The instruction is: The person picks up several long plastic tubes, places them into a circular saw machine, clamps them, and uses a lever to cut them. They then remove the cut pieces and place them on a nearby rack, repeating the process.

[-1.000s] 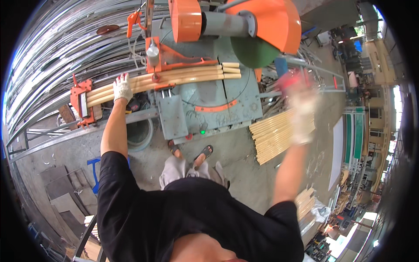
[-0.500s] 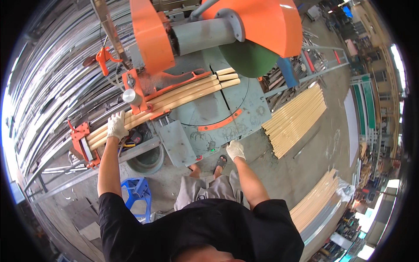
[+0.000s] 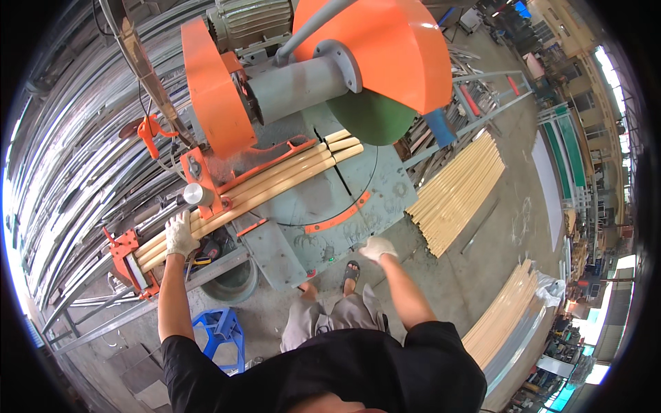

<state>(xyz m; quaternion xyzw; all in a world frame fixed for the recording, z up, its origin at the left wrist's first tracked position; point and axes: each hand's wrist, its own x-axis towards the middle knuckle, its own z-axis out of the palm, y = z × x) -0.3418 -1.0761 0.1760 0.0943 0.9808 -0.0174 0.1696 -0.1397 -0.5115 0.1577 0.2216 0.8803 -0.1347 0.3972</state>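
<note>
Three long tan tubes (image 3: 275,186) lie side by side across the grey saw table (image 3: 385,199), passing under an orange clamp (image 3: 196,196). Short tan ends (image 3: 348,146) of these tubes lie beyond the dark slot. My left hand (image 3: 181,235), in a white glove, is wrapped over the tubes between the clamp and an orange end stop (image 3: 127,258). At the table's front edge is my gloved right hand (image 3: 377,248); its fingers are partly hidden and blurred. A green saw disc (image 3: 379,117) under an orange guard (image 3: 382,51) hangs above the table.
A stack of tan tubes (image 3: 458,193) lies to the right, with another bundle (image 3: 502,306) nearer. Long metal profiles (image 3: 82,144) fill the left side. A blue stool (image 3: 220,334) and a round grey tub (image 3: 234,282) stand below the rail.
My view has shifted, so the saw and table appear lower and further left. My right hand has moved slightly right along the table edge. My left hand stays on the tubes.
</note>
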